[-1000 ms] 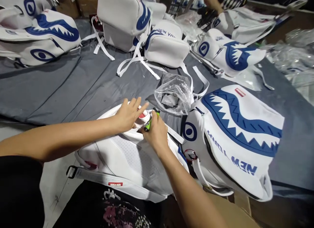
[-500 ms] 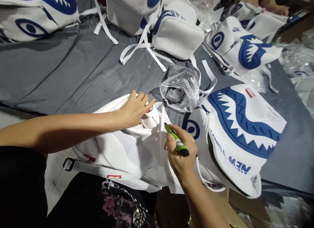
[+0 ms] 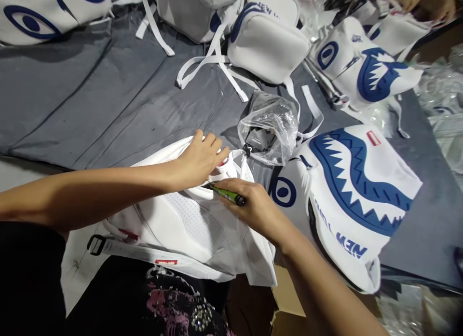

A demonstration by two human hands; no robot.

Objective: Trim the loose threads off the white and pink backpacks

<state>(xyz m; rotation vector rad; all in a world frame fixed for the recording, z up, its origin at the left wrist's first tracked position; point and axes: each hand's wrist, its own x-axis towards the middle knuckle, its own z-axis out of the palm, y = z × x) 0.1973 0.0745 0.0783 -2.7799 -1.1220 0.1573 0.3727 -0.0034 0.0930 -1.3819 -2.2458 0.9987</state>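
Observation:
A white backpack (image 3: 195, 225) lies back side up at the near edge of the grey-covered table, its straps hanging toward my lap. My left hand (image 3: 202, 157) rests on its top edge, fingers curled over the white fabric near the top handle. In my right hand (image 3: 249, 201) is a green pen with black ends (image 3: 229, 195), its far end touching or close to the fabric beside my left fingers. Just beyond the hands, a clear plastic bag (image 3: 269, 128) holds small dark and grey items.
To the right lies a white backpack with a blue shark mouth (image 3: 361, 181). More white bags (image 3: 269, 46) with loose straps line the far side. Another person's hands (image 3: 430, 3) show at the top right. An open cardboard box (image 3: 287, 297) is below the table edge.
My right hand has moved left with the green pen, from over the strap to beside my left hand. The left hand keeps its place on the backpack.

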